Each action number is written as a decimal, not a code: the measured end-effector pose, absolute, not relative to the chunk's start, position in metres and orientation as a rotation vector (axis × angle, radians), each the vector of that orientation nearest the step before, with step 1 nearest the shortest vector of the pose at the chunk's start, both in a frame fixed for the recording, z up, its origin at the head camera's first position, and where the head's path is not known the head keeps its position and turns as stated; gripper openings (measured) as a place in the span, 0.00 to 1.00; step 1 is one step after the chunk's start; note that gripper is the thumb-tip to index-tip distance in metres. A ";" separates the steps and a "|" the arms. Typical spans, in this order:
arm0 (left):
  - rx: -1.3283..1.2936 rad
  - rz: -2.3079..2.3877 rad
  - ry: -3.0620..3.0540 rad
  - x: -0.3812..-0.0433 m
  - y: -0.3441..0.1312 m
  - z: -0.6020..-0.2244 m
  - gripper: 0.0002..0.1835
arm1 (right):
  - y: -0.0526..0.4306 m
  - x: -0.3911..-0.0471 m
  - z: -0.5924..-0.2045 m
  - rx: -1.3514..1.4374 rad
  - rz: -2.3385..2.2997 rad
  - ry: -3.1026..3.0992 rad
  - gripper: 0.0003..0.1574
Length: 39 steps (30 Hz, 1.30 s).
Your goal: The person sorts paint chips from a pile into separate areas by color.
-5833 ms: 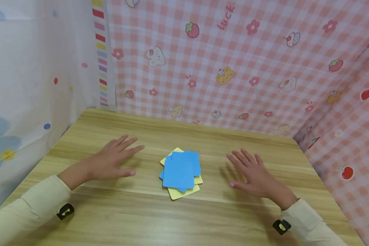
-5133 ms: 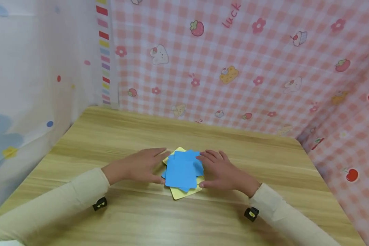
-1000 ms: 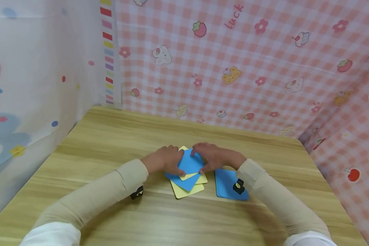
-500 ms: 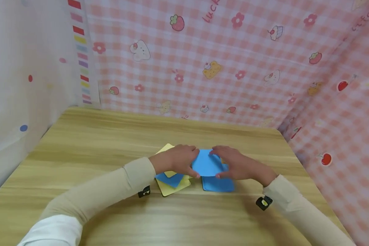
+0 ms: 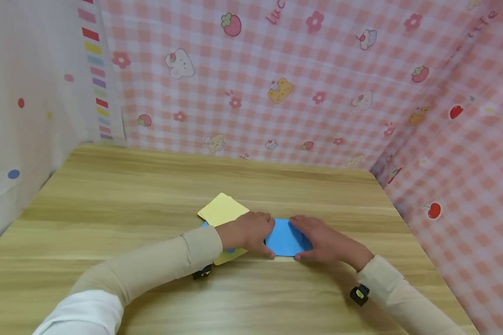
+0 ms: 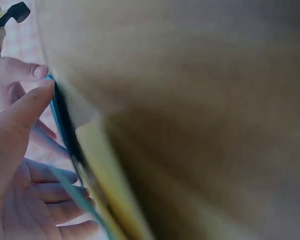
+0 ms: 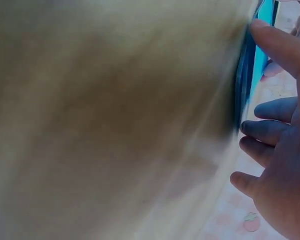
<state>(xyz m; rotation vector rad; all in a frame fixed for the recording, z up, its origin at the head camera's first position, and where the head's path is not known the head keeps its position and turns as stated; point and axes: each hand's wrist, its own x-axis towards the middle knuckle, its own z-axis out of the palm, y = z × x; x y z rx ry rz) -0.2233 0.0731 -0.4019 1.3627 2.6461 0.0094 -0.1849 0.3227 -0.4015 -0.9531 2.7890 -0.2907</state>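
Observation:
A blue card (image 5: 284, 237) lies on top of a small blue stack right of the table's middle. My left hand (image 5: 251, 231) grips its left edge, thumb at the near corner and fingers at the far one. My right hand (image 5: 329, 242) holds the right side the same way. In the left wrist view the thumb meets the blue card's edge (image 6: 62, 115); the right wrist view has the other thumb on the blue edges (image 7: 245, 75). Yellow cards (image 5: 222, 209) lie fanned on the left, with blue partly showing among them under my left forearm.
The cards lie on a wood-grain table (image 5: 276, 298). Pink checked cloth (image 5: 251, 70) hangs along the back and right, and a white patterned curtain (image 5: 33, 130) on the left. Black camera mounts (image 5: 359, 294) sit at both wrists.
Both hands have carried the blue card rightward from the mixed pile and lowered it onto the blue stack. A yellow card now tops the left pile. The head view has turned slightly right.

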 end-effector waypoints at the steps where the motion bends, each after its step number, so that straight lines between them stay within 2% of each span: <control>1: 1.362 0.011 2.645 -0.225 0.071 -0.399 0.48 | 0.322 -0.186 -0.399 -0.964 -0.284 2.793 0.58; 9: 1.301 0.169 2.551 -0.263 0.017 -0.364 0.51 | 0.279 -0.208 -0.365 -0.973 -0.293 2.867 0.53; 15: 1.373 0.213 2.370 -0.291 -0.014 -0.372 0.56 | 0.209 -0.207 -0.378 -0.756 -0.414 2.857 0.46; 21: 1.442 0.128 2.287 -0.299 -0.029 -0.389 0.61 | 0.162 -0.195 -0.402 -0.637 -0.308 2.899 0.57; 22: 1.448 0.122 2.283 -0.300 -0.032 -0.390 0.61 | 0.158 -0.195 -0.404 -0.624 -0.284 2.911 0.59; 28: 1.447 0.145 2.299 -0.300 -0.036 -0.390 0.58 | 0.152 -0.199 -0.411 -0.586 -0.249 2.965 0.57; 34: 1.461 0.157 2.313 -0.303 -0.033 -0.393 0.58 | 0.156 -0.204 -0.407 -0.601 -0.378 2.909 0.63; 39: 1.478 0.148 2.332 -0.304 -0.033 -0.389 0.62 | 0.161 -0.210 -0.397 -0.570 -0.485 2.839 0.59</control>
